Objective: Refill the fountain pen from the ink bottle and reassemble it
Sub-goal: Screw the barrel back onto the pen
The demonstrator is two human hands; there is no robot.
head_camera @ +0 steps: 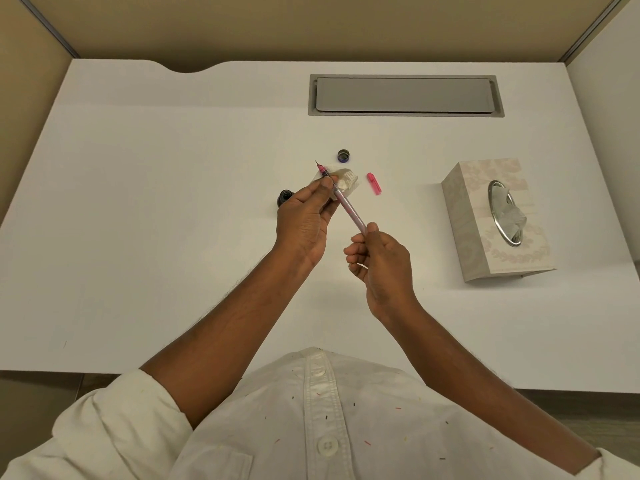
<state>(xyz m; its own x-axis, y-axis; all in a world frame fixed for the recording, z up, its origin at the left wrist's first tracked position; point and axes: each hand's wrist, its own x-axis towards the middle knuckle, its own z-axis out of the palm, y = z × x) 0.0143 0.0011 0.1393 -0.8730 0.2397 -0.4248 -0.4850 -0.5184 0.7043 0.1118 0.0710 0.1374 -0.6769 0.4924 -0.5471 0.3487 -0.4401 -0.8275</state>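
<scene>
Left hand (304,220) pinches fountain pen (346,199) near the nib; right hand (381,261) grips its barrel end. Ink bottle (284,198) sits uncapped beside the left hand.

On my white table (173,202), near the middle, stands the small dark ink bottle (284,197). Its bottle cap (343,155) lies apart from it, nearer the far edge. A crumpled tissue (348,181) lies between the bottle and a pink pen cap (374,183), which lies flat. A patterned tissue box (495,216) stands near the right edge. A grey hatch (405,95) is set into the top along the far edge.
</scene>
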